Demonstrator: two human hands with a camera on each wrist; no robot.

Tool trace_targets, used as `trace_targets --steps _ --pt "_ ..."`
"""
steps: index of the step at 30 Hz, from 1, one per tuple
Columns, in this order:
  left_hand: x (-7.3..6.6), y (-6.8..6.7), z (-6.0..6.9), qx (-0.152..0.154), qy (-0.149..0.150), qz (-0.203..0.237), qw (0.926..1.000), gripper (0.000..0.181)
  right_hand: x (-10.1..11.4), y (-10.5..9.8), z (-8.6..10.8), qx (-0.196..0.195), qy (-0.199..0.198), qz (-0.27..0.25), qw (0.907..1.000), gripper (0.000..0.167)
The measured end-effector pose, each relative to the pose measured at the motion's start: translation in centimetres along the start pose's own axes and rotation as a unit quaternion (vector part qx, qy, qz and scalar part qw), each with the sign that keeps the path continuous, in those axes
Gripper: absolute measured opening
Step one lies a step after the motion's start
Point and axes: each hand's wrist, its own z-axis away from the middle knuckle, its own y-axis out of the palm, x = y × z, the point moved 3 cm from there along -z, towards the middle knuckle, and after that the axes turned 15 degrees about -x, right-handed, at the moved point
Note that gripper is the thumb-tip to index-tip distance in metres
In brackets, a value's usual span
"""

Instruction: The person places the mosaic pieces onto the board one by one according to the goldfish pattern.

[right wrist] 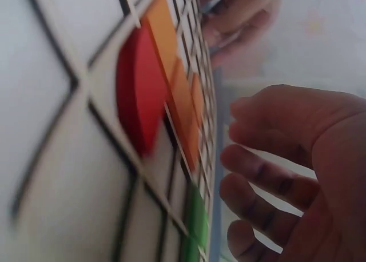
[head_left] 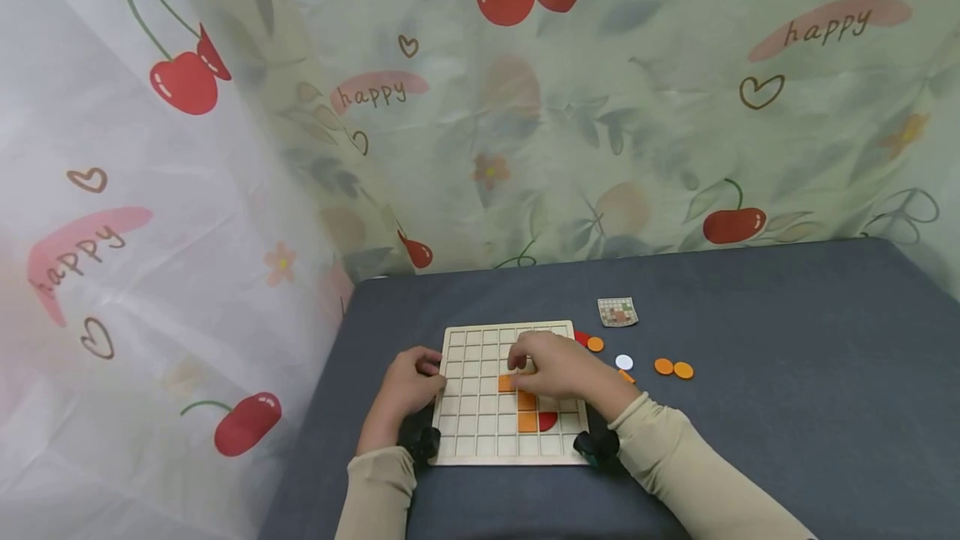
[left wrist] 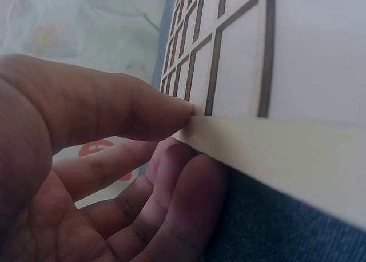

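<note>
A pale wooden grid board (head_left: 476, 426) lies on the dark table. My left hand (head_left: 408, 382) is at its left edge; in the left wrist view the thumb (left wrist: 154, 110) presses on the rim and the curled fingers (left wrist: 197, 187) lie against the side. My right hand (head_left: 558, 365) hovers over the board with loosely bent, spread fingers and nothing visible in them. Beneath it are several orange square tiles (head_left: 528, 422) in a stepped line. A red rounded tile (head_left: 548, 421) sits beside the lowest one. In the right wrist view a green piece (right wrist: 197, 223) also shows on the grid.
Right of the board lie several orange discs (head_left: 663, 367), a white disc (head_left: 623, 362), a partly covered orange piece (head_left: 627, 376) and a red piece (head_left: 581, 338). A small printed grid card (head_left: 617, 312) lies farther back. Patterned curtains (head_left: 600, 107) hang behind and to the left.
</note>
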Motion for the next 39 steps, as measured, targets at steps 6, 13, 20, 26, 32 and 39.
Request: trace_targets --steps 6,13,20,26,32,39 --pt "0.0 0.1 -0.2 0.001 0.001 0.005 1.0 0.038 -1.9 -3.5 1.9 0.0 0.01 -0.027 0.9996 0.014" --pt "-0.1 -0.1 -0.2 0.001 0.005 -0.002 1.0 0.039 -4.8 -6.6 4.8 -0.027 0.017 0.013 0.9994 0.019" --pt "-0.2 0.0 -0.1 -0.004 0.004 -0.003 1.0 0.038 -6.5 -7.9 7.6 -0.007 0.041 0.021 0.9989 0.021" --pt "0.0 0.2 -0.1 -0.004 0.0 -0.002 1.0 0.038 -7.0 -8.2 8.9 0.008 0.064 0.022 0.9977 0.027" --pt "0.3 0.3 0.0 -0.005 0.001 -0.004 1.0 0.038 -7.5 -7.8 9.2 0.004 0.065 0.025 0.9976 0.028" --pt "0.2 0.2 -0.1 -0.005 0.001 -0.002 1.0 0.038 -7.9 -7.6 9.0 -0.001 0.068 0.029 0.9973 0.024"
